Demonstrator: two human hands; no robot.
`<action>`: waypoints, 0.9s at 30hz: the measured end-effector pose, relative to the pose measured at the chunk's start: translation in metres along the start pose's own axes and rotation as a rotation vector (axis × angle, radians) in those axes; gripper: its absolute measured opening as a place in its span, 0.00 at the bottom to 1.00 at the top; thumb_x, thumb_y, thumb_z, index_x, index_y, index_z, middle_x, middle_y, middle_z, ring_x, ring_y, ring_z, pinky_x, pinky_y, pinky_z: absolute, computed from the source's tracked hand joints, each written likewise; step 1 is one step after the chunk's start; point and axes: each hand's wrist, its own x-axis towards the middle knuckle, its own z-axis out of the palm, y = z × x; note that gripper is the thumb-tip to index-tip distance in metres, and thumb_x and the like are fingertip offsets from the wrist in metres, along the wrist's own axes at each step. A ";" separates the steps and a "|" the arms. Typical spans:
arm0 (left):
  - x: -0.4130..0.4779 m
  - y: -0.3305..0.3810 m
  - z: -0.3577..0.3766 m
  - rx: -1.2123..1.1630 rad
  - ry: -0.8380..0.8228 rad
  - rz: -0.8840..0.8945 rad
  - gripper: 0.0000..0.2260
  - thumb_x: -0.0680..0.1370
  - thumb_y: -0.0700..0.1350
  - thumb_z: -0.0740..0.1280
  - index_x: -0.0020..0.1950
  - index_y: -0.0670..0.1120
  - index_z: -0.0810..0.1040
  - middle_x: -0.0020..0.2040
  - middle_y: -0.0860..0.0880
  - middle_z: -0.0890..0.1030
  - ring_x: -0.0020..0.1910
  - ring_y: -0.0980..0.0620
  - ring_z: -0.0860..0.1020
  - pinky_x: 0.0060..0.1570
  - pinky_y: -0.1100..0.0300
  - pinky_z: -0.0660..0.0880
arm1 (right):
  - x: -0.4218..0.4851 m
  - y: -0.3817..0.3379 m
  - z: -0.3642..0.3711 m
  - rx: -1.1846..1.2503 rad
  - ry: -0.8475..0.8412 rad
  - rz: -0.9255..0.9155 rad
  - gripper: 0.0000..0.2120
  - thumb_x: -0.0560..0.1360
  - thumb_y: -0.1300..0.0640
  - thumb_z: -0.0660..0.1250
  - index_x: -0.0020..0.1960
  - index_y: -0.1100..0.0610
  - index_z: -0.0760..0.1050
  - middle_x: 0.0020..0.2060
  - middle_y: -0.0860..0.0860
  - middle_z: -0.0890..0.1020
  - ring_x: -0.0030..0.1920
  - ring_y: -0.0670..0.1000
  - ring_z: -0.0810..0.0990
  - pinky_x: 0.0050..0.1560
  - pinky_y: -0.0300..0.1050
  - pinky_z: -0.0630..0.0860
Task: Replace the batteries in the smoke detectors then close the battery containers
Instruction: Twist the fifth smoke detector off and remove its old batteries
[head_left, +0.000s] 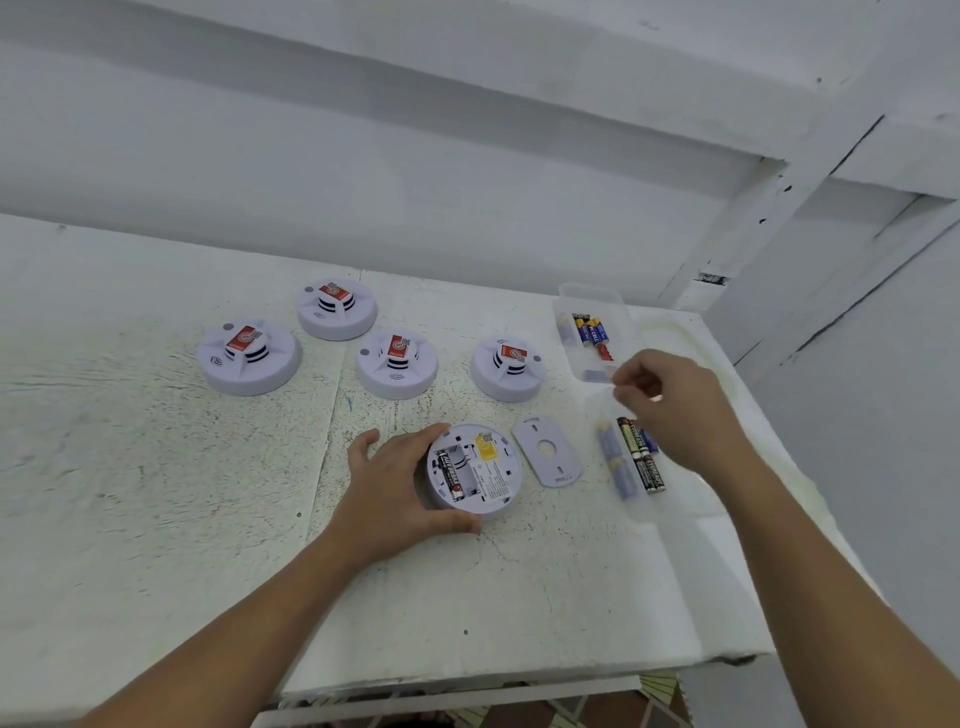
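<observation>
One battery (451, 475) in upturned detector (500, 480)

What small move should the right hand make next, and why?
Probably lower the right hand to the near clear plastic box and pinch one black battery: the upturned white round smoke detector, gripped by the left hand, shows one fitted battery and one empty slot.

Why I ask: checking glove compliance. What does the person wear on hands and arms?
Nothing visible: the left hand and right hand are bare, with no gloves, rings or watch. Both forearms are bare too; no sleeve shows within the frame.
</observation>
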 end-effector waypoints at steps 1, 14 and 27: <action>0.000 0.000 0.000 -0.005 -0.001 -0.001 0.48 0.53 0.74 0.70 0.69 0.56 0.66 0.60 0.66 0.70 0.59 0.81 0.55 0.67 0.63 0.38 | -0.004 -0.009 0.006 0.007 -0.061 -0.063 0.05 0.75 0.62 0.68 0.44 0.53 0.77 0.37 0.42 0.79 0.40 0.41 0.78 0.42 0.27 0.73; 0.001 0.005 -0.003 -0.015 -0.014 -0.010 0.48 0.53 0.75 0.68 0.69 0.55 0.67 0.60 0.64 0.74 0.60 0.67 0.69 0.67 0.59 0.42 | -0.027 -0.050 0.083 -0.200 -0.510 -0.745 0.07 0.74 0.63 0.67 0.48 0.62 0.83 0.49 0.55 0.84 0.49 0.57 0.79 0.51 0.43 0.69; 0.004 0.004 -0.005 -0.020 -0.027 -0.019 0.47 0.52 0.73 0.70 0.68 0.56 0.68 0.56 0.66 0.74 0.58 0.68 0.70 0.69 0.57 0.42 | -0.006 -0.057 0.096 -0.424 -0.596 -0.958 0.07 0.71 0.60 0.64 0.39 0.59 0.80 0.36 0.51 0.82 0.38 0.54 0.78 0.47 0.46 0.72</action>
